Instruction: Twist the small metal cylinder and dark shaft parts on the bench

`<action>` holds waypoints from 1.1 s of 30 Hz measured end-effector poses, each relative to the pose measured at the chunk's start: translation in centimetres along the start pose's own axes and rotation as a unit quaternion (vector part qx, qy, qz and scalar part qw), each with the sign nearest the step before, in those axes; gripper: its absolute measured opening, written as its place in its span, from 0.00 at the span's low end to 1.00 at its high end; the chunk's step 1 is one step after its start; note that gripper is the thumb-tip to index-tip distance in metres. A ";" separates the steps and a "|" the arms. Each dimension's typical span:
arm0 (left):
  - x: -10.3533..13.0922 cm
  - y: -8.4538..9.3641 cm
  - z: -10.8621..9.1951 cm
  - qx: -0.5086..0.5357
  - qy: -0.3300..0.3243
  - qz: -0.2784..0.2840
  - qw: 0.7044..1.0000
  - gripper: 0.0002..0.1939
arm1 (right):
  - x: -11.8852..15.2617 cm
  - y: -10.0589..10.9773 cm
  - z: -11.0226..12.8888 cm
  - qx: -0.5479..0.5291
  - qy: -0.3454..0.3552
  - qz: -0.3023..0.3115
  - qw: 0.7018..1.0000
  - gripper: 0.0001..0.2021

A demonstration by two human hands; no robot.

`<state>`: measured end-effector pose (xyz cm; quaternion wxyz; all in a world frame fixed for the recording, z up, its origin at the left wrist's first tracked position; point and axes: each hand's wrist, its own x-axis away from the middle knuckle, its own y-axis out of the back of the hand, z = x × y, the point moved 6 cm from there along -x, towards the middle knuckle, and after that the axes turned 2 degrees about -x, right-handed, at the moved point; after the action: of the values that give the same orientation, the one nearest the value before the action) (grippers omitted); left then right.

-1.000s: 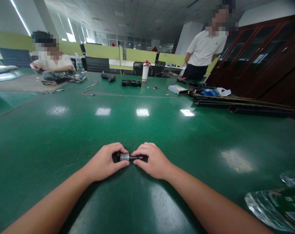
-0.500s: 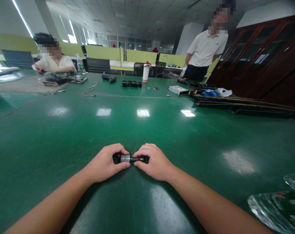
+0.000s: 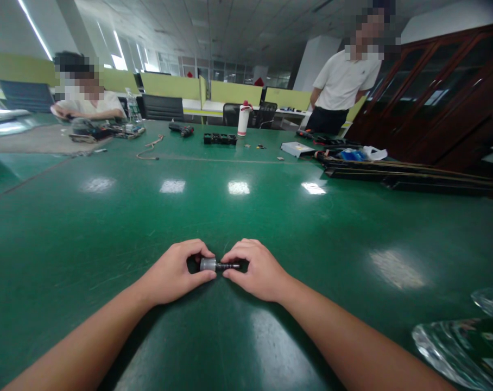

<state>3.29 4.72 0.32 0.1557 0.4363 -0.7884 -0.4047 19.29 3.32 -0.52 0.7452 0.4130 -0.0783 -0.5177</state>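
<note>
Your left grip pinches a grey metal cylinder at the near side of the glossy green counter; whether your right grip clasps its black ribbed shaft, I can't tell. Keep both aligned.

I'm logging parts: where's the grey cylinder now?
In the head view, the grey cylinder is below and left of centre, between thumb and fingers of the left hand, its dark shaft pointing toward the right hand.

Left grip around grey cylinder, right grip around dark shaft.
</note>
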 end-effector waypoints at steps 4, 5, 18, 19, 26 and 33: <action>0.1 -0.1 0.0 -0.001 0.001 0.003 1.000 0.10 | 0.0 0.0 -0.1 -0.001 -0.001 -0.001 1.000 0.08; 0.1 -0.1 0.0 -0.001 0.001 0.003 1.000 0.10 | -0.1 0.0 -0.1 -0.001 -0.002 -0.002 1.000 0.08; 0.0 0.0 0.0 -0.002 0.000 -0.003 1.000 0.09 | 0.0 0.1 -0.1 -0.004 -0.004 -0.014 1.000 0.07; 0.0 0.0 -0.1 -0.002 0.001 -0.003 1.000 0.09 | 0.0 0.1 -0.1 -0.004 -0.004 -0.013 1.000 0.07; 0.1 0.0 0.0 -0.002 0.004 -0.001 1.000 0.08 | 0.0 0.3 0.0 -0.003 -0.007 -0.013 1.000 0.07; 0.0 0.1 0.0 -0.002 0.001 -0.007 1.000 0.08 | 0.0 0.3 0.0 0.002 -0.006 -0.016 1.000 0.07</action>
<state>3.26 4.78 0.35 0.1541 0.4416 -0.7846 -0.4070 19.50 3.38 -0.36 0.7354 0.4125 -0.0767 -0.5321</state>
